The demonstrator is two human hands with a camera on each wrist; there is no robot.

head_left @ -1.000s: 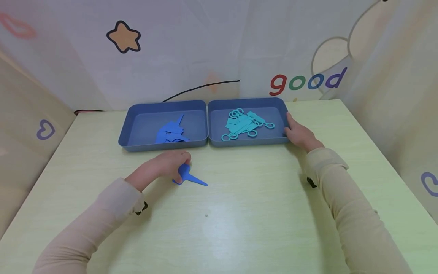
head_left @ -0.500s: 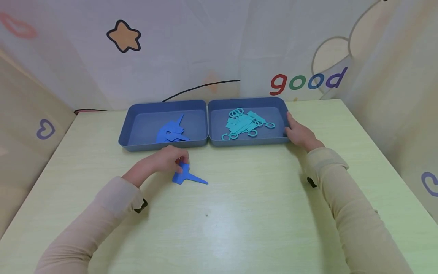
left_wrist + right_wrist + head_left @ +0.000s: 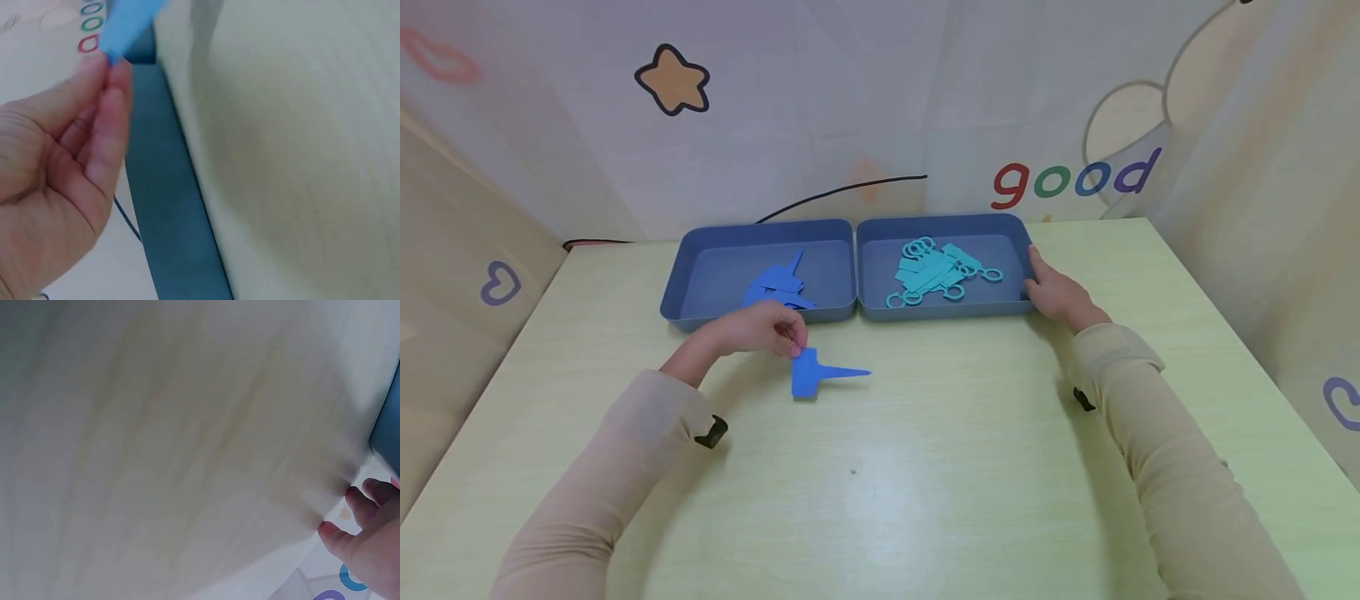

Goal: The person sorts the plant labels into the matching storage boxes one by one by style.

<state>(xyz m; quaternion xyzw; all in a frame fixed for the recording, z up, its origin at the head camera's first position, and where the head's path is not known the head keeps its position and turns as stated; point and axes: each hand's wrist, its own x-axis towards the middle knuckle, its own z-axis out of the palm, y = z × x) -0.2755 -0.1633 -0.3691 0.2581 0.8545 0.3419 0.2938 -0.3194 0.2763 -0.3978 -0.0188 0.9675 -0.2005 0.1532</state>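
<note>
A blue T-shaped plant label [image 3: 805, 372] hangs from my left hand [image 3: 767, 327], pinched at one corner of its wide head between thumb and fingertips. Its pointed stem points right. In the left wrist view the pinched label [image 3: 128, 28] shows at the fingertips, in front of the tray's wall. My right hand [image 3: 1060, 292] holds the right end of the right grey-blue tray [image 3: 947, 312], thumb at the rim and fingers along the outer side. In the right wrist view the fingertips [image 3: 334, 537] touch the tabletop beside this tray.
The left grey-blue tray [image 3: 715, 275] stands against the right one and holds several blue plant labels [image 3: 778, 279]. Several turquoise tags with ring ends [image 3: 932, 271] lie in the right tray. Behind the pale table [image 3: 925, 467] hangs a printed curtain [image 3: 820, 100].
My left hand has lifted the blue label off the table and moved back toward the left tray. The label has turned, its stem now nearly level. The right hand stays in place.
</note>
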